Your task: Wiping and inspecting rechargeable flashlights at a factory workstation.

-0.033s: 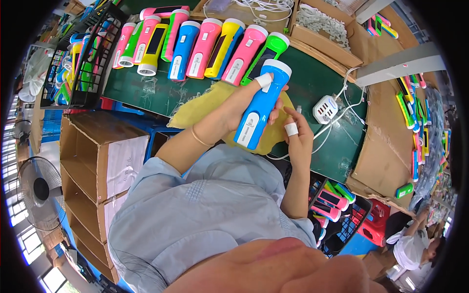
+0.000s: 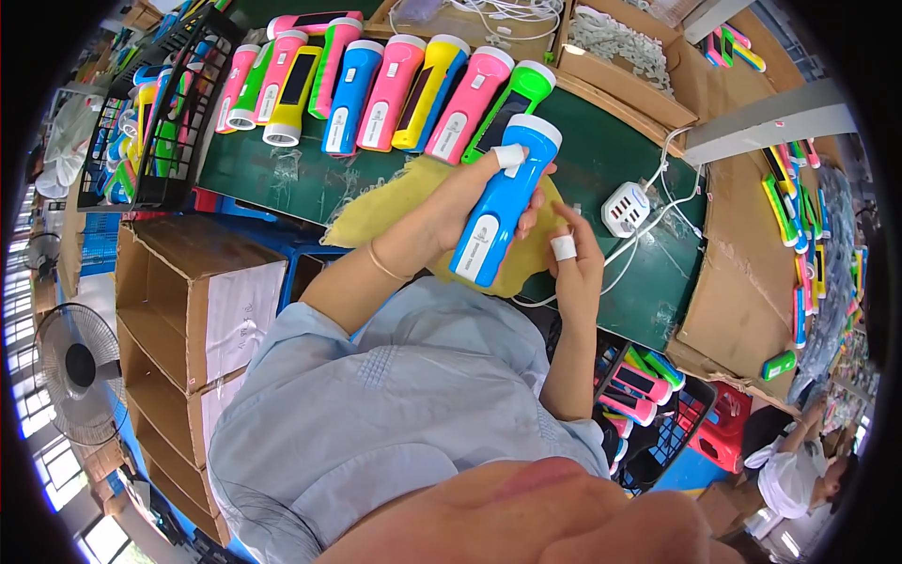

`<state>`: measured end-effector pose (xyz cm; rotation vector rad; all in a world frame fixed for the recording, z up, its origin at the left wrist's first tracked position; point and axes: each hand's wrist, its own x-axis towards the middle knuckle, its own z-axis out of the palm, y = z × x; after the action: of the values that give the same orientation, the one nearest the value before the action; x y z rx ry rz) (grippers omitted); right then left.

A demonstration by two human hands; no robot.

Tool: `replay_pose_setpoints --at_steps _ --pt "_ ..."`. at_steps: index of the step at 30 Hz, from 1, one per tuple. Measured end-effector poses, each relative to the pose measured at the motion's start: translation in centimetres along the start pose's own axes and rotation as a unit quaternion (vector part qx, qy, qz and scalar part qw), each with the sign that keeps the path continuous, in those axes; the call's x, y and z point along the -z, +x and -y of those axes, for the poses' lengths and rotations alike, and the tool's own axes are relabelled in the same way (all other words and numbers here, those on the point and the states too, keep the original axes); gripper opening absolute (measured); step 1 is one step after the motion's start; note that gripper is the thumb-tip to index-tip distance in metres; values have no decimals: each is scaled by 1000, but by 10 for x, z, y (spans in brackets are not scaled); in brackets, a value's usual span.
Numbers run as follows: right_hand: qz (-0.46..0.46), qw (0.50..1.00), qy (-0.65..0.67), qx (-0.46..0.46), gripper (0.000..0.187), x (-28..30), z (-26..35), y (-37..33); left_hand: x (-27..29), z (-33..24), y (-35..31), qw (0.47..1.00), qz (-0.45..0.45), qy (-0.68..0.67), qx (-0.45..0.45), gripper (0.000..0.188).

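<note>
A blue flashlight (image 2: 495, 218) with a white lens rim rests in my left hand (image 2: 458, 205). My thumb, wrapped in white tape, lies on its switch, and my other fingers curl round the far side. The lens end points away from me and a pale label faces up. Just right of it is my right hand (image 2: 582, 258), open, with white tape round one finger and nothing held. Under both hands a yellow cloth (image 2: 385, 204) spreads over the green table (image 2: 254, 174). Beyond my left hand a row of flashlights stretches along the table, among them a pink one (image 2: 394, 92).
A white power strip (image 2: 625, 209) with cables lies to the right. Cardboard trays with small white parts (image 2: 620, 47) and cables (image 2: 498, 13) stand behind. Black crates of flashlights sit at far left (image 2: 184, 122) and lower right (image 2: 691, 414). Cardboard shelves (image 2: 193, 254) stand left. Another person (image 2: 794, 475) is at lower right.
The fingers of my right hand have shifted slightly. The blue flashlight stays in my left hand, almost unmoved.
</note>
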<state>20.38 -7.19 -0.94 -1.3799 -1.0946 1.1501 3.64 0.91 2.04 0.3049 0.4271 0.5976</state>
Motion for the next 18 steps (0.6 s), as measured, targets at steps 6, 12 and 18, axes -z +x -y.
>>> replay_pose_setpoints --at_steps 6,12,18 --pt "-21 995 96 -31 36 9 14 13 -7 -22 15 957 -46 232 -165 29" --pt "37 977 212 -7 30 21 25 30 -30 -72 34 491 -316 676 -449 67" --pt "8 977 210 28 16 16 26 36 -46 -83 35 937 -247 200 -147 44"
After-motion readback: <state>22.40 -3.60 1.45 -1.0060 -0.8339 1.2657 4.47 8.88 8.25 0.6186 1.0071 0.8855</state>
